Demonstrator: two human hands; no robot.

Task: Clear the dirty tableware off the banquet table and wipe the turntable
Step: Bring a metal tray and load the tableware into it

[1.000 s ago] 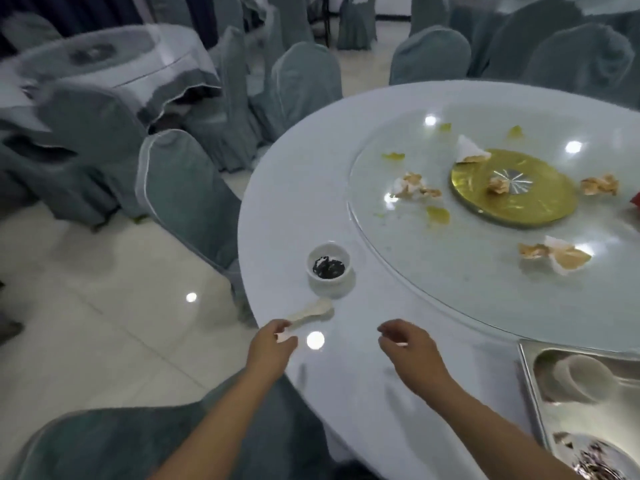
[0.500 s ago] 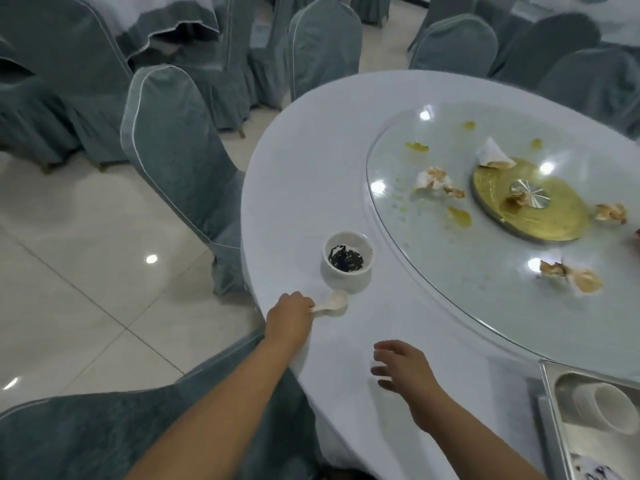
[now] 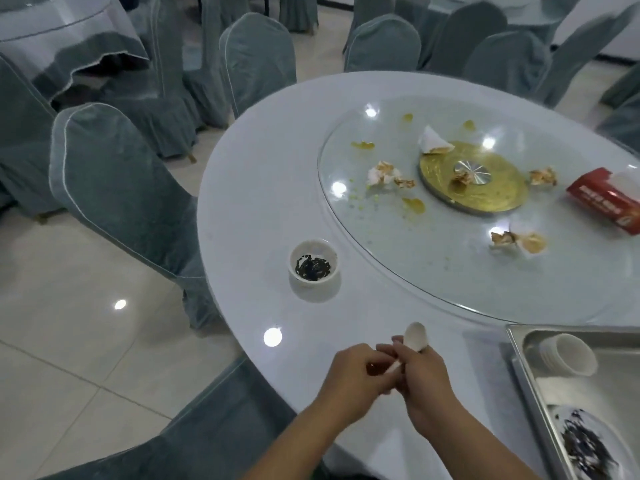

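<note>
Over the near edge of the round white table [image 3: 256,202], my left hand [image 3: 349,379] and my right hand [image 3: 420,375] meet around a white ceramic spoon [image 3: 415,336]. Both grip its handle, and the bowl of the spoon sticks up past my right fingers. A white cup [image 3: 313,268] with dark tea leaves stands on the table farther out to the left. The glass turntable [image 3: 450,265] carries yellow stains, several crumpled soiled napkins [image 3: 384,174] and a gold centre disc [image 3: 474,181].
A metal tray [image 3: 519,358] at the right holds stacked white cups [image 3: 568,355] and a dirty plate [image 3: 588,445]. A red tissue box [image 3: 606,199] lies on the turntable's right side. Grey-covered chairs [image 3: 121,188] ring the table, one right below my arms.
My left hand lifted the spoon off the table and brought it right. My right hand came over and took hold of it too. The view moved closer to the table.
</note>
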